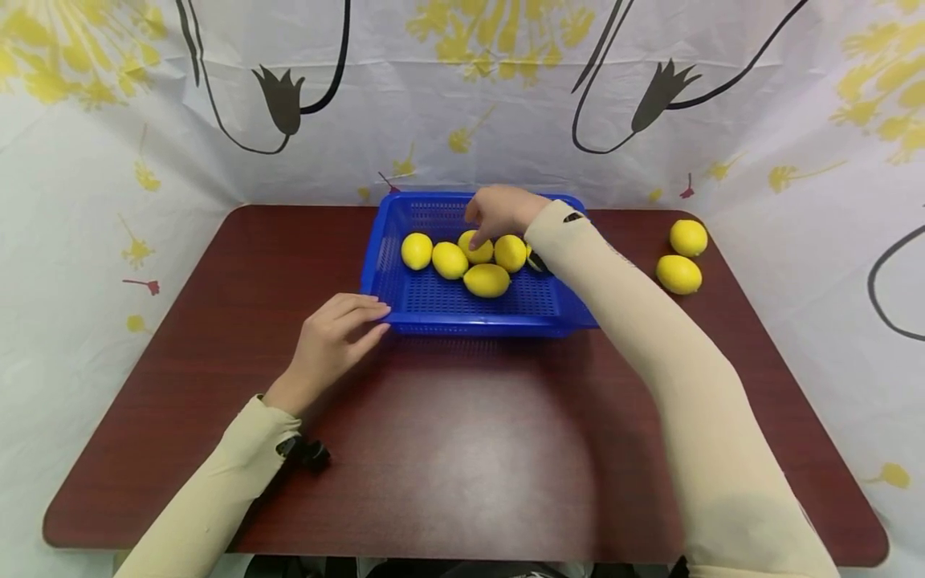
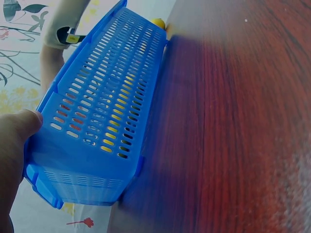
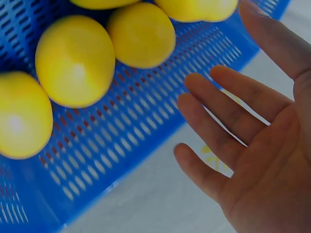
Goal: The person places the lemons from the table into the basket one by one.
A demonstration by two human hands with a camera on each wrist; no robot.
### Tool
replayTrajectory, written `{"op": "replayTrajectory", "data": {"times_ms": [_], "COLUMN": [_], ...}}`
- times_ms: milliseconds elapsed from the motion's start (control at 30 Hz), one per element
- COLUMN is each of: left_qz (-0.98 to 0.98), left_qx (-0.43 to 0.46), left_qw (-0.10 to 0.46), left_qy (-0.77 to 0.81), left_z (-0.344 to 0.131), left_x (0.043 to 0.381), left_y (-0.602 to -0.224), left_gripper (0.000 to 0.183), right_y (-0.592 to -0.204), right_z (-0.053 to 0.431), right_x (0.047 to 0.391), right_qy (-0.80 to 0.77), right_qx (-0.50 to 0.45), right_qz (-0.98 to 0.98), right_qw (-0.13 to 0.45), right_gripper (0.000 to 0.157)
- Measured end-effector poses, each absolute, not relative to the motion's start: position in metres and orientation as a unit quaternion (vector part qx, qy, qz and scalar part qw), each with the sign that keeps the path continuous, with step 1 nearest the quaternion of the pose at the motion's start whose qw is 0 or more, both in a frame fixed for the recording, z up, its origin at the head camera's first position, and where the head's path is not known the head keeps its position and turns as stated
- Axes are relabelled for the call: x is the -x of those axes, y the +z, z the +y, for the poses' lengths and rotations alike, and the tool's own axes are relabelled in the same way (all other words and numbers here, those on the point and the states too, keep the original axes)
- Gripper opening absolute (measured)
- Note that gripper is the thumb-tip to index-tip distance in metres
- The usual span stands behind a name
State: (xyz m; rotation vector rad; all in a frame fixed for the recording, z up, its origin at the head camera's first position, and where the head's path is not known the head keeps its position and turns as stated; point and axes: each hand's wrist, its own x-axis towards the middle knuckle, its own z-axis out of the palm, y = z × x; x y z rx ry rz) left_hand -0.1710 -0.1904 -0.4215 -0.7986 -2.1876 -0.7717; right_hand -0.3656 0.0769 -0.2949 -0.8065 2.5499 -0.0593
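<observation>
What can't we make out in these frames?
Exact count of lemons in the blue basket: head view, right sleeve covers its right end.
Lemons through the basket wall: left wrist view, slots show only yellow slivers.
Most of the left hand: left wrist view, cut off by left edge.
Leftmost lemon: right wrist view, cut off by left edge.

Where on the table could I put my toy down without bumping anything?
The table is bare in its middle, between the basket and the near edge. Another free patch is left of the basket, beyond the left hand. It's crowded inside the basket, where lemons bunch near the right hand.
</observation>
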Motion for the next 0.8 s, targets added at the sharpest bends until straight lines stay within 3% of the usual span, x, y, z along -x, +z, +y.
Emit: {"op": "replayTrajectory", "data": {"times_ms": [233,800], "left_qz": [-0.837,-0.837], "left_qx": [0.305,0.307], "left_qw": [0.346,0.342], "left_qy": [-0.295,-0.296], "left_z": [-0.189,-0.188], "left_x": [0.17,0.17], "left_y": [-0.42,-0.42], "left_gripper": [0.036,0.029], "right_y": [-0.269,-0.23], "right_z": [0.091,0.133], "right_x": [0.358,0.34], "right_qy": [-0.022,-0.039], "right_qx": [0.286,0.321], "right_qz": [0.927,0.932], "right_qw": [0.241,0.163], "right_gripper": [0.06,0.056]}}
